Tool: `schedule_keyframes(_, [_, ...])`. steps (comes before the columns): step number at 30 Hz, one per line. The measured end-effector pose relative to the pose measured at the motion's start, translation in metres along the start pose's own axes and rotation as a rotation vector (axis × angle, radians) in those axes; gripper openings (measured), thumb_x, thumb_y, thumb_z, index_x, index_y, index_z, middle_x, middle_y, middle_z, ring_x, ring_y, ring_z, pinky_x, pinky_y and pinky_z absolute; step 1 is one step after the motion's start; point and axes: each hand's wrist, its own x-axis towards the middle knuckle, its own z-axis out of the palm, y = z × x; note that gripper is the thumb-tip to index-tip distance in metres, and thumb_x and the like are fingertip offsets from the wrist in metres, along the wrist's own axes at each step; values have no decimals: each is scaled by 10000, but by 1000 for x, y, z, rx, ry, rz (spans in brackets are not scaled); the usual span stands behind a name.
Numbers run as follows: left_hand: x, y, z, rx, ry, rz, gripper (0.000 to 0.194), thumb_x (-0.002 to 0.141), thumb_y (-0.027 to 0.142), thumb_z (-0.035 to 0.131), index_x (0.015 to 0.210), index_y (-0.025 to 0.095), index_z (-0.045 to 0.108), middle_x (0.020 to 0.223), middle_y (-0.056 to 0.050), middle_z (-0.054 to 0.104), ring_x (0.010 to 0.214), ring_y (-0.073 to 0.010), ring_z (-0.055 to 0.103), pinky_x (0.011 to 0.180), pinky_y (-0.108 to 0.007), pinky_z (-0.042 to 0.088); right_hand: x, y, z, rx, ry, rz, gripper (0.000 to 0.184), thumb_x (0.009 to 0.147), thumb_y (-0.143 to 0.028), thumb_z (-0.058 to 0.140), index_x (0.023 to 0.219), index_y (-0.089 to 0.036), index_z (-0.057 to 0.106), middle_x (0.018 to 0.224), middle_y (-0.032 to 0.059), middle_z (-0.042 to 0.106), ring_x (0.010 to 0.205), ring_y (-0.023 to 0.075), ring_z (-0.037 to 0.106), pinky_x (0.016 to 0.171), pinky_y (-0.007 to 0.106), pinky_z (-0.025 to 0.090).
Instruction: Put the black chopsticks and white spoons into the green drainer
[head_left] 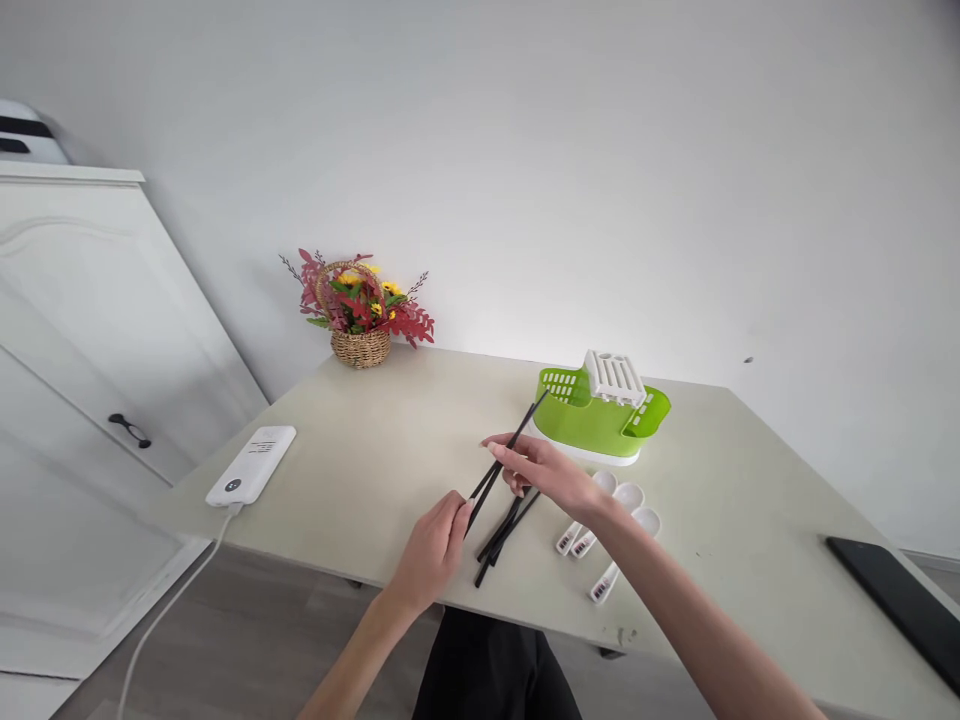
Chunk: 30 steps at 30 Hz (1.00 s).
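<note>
Two black chopsticks [486,481] slant up and away above the table, held between my hands. My left hand [433,545] is closed around their near ends. Higher up, the fingers of my right hand [536,468] pinch the same pair. Several more black chopsticks [501,540] lie loosely crossed on the table beneath. To their right rest three white spoons [602,587], partly covered by my right forearm. Behind my right hand stands a green utensil holder [589,420] with perforated side baskets and a white slotted top [615,377]; the chopstick tips overlap its left side in view.
A wicker basket of artificial flowers [361,348] stands at the table's back left. A white power bank [252,466] with a cable [176,610] lies at the left edge, by a white cabinet [97,330]. A black phone-like slab [896,600] lies at the right.
</note>
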Motion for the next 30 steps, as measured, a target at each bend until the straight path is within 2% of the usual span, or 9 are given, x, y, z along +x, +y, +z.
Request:
schedule_keyframes(3, [-2, -6, -11, -29, 18, -44, 430, 1109, 490, 271, 785, 248, 418, 714, 23, 470, 623, -177, 474, 637, -305, 413, 19, -9, 12, -42, -38, -35, 571, 952, -716, 484, 989, -183, 685, 615, -44, 526, 541, 117, 527, 624, 295, 480])
schedule_keyframes(5, [-2, -9, -19, -55, -7, -44, 434, 1106, 490, 294, 814, 241, 495, 765, 1, 553, 678, -186, 541, 677, -304, 453, 26, -15, 18, -86, -41, -69, 540, 969, -692, 477, 927, -189, 670, 612, -38, 548, 535, 114, 536, 628, 288, 470])
schedule_keyframes(8, [1, -13, -30, -89, -53, -17, 407, 1105, 467, 335, 991, 242, 654, 1002, -49, 700, 904, -215, 651, 835, -313, 510, 30, -28, 26, -154, -44, -144, 468, 991, -633, 495, 903, -203, 656, 667, -22, 591, 573, 114, 558, 638, 276, 469])
schedule_keyframes(10, [5, -14, -35, -102, -62, -5, 389, 1103, 448, 364, 1107, 260, 705, 1154, -61, 724, 1025, -224, 665, 903, -317, 521, 31, -36, 28, -240, -31, -227, 442, 1016, -595, 478, 902, -208, 659, 728, -8, 611, 603, 112, 564, 649, 270, 477])
schedule_keyframes(12, [10, -17, -38, -106, -60, 4, 386, 1100, 429, 384, 1152, 275, 735, 1212, -60, 728, 1067, -225, 665, 924, -317, 532, 31, -42, 30, -336, -16, -303, 434, 1042, -560, 451, 911, -208, 667, 817, 10, 632, 627, 107, 571, 668, 269, 489])
schedule_keyframes(15, [15, -21, -40, -113, -62, 15, 384, 1096, 423, 411, 1169, 287, 762, 1201, -57, 746, 1084, -227, 670, 937, -322, 549, 29, -42, 31, -410, -34, -341, 422, 1062, -520, 440, 927, -202, 683, 921, 37, 653, 695, 113, 599, 709, 271, 503])
schedule_keyframes(20, [18, -27, -39, -120, -106, 12, 369, 1075, 464, 475, 1095, 296, 803, 1094, -48, 783, 1096, -237, 681, 920, -315, 564, 24, -34, 32, -405, -126, -334, 402, 1075, -482, 437, 976, -203, 708, 1001, 61, 679, 781, 134, 642, 733, 275, 515])
schedule_keyframes(25, [16, -31, -38, -143, -122, -11, 308, 1053, 449, 531, 1054, 311, 806, 1069, -31, 794, 1109, -237, 688, 901, -309, 579, 22, -29, 32, -468, -142, -344, 316, 1071, -411, 480, 981, -212, 708, 987, 47, 686, 838, 148, 652, 767, 277, 504])
schedule_keyframes(30, [13, -33, -36, -139, -131, -21, 259, 1024, 432, 596, 961, 299, 808, 1043, -35, 792, 1103, -249, 688, 916, -349, 587, 16, -25, 34, -468, -170, -350, 306, 1071, -391, 481, 966, -217, 709, 991, 48, 698, 872, 158, 659, 775, 284, 509])
